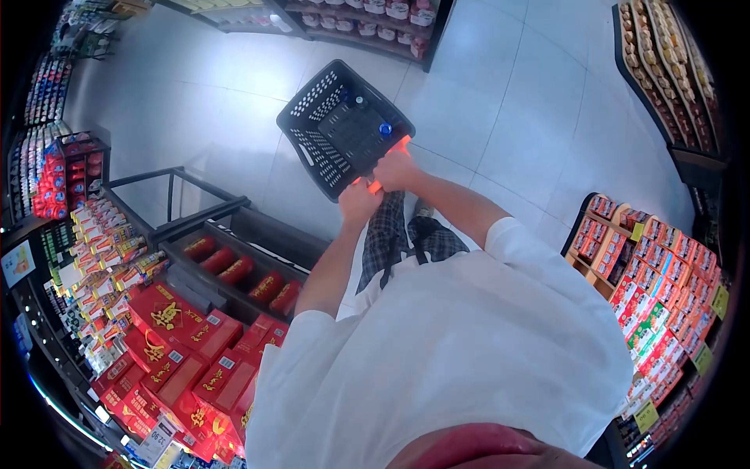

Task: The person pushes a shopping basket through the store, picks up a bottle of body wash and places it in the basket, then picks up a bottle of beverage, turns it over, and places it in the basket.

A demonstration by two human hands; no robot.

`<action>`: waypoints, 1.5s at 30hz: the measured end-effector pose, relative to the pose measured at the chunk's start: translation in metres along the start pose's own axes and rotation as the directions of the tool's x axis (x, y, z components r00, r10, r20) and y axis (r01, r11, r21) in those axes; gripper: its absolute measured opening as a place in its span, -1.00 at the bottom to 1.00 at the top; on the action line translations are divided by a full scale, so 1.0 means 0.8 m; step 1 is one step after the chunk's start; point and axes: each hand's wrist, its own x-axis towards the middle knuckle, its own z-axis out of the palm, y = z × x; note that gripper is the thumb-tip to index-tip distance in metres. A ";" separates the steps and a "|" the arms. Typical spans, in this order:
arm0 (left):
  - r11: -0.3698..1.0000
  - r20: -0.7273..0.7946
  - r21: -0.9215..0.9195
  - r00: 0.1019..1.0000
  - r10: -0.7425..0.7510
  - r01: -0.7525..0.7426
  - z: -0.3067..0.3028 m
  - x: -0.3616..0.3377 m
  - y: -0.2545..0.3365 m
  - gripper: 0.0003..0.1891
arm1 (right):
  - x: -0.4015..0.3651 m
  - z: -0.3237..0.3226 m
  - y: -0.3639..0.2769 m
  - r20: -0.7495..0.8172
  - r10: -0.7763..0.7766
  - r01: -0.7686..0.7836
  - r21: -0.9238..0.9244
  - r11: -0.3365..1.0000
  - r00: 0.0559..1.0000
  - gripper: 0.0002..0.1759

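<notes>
A black plastic shopping basket [316, 160] with perforated sides is in front of my legs. Its orange handle [376, 187] runs along the near edge. My left hand [361, 202] is wrapped round the left part of this handle, and my right hand [396, 170] grips the right part. Inside the basket, a round blue item [385, 129] lies near the right side. A small item with a pale top [359, 100] is farther in; I cannot make out its kind.
Red gift boxes [183, 313] are stacked at my left, beside a dark bin holding red rounded packages [234, 270]. On my right stands a shelf of red packaged goods [656, 273]. Shelving with packages [367, 27] is ahead, across the pale tiled floor [484, 86].
</notes>
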 end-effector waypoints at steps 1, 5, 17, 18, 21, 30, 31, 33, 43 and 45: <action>0.999 0.007 0.017 0.999 -0.035 0.035 0.000 0.015 -0.007 -0.59 | 0.013 -0.009 0.005 0.015 0.004 -0.004 -0.005 1.000 1.000 -0.82; 0.998 -0.102 -0.034 0.993 -0.063 0.060 -0.013 0.060 -0.022 -0.66 | 0.064 -0.034 0.025 0.030 -0.003 0.004 -0.021 1.000 1.000 -0.83; 0.983 -0.047 -0.160 0.994 -0.099 0.090 -0.062 0.178 -0.066 -0.56 | 0.199 -0.124 0.068 0.222 -0.047 0.077 -0.131 0.988 0.974 -0.79; 0.980 -0.047 -0.171 0.993 -0.108 0.098 -0.066 0.185 -0.069 -0.57 | 0.208 -0.129 0.069 0.225 -0.053 0.086 -0.142 0.986 0.973 -0.79; 0.977 -0.081 -0.191 0.990 -0.115 0.098 -0.079 0.208 -0.079 -0.59 | 0.236 -0.139 0.076 0.198 -0.072 0.100 -0.136 0.986 0.977 -0.79; 0.958 -0.080 -0.215 0.974 -0.211 0.190 -0.114 0.260 -0.101 -0.62 | 0.302 -0.188 0.089 0.232 -0.190 0.225 -0.137 0.965 0.954 -0.79; 0.955 -0.081 -0.206 0.969 -0.235 0.214 -0.115 0.263 -0.099 -0.63 | 0.308 -0.186 0.094 0.238 -0.189 0.226 -0.140 0.964 0.953 -0.80; 0.948 -0.076 -0.194 0.960 -0.271 0.253 -0.124 0.280 -0.100 -0.63 | 0.325 -0.192 0.101 0.226 -0.218 0.249 -0.116 0.962 0.949 -0.79; 0.836 -0.106 -0.549 0.993 -0.053 -0.014 -0.214 0.381 -0.093 -0.55 | 0.368 -0.218 0.230 -0.367 -0.182 0.387 0.627 0.676 0.912 -0.47; 0.746 -0.207 -0.657 0.977 -0.047 -0.103 -0.234 0.448 -0.054 -0.57 | 0.376 -0.224 0.305 -0.263 0.293 0.091 0.866 0.491 0.919 -0.47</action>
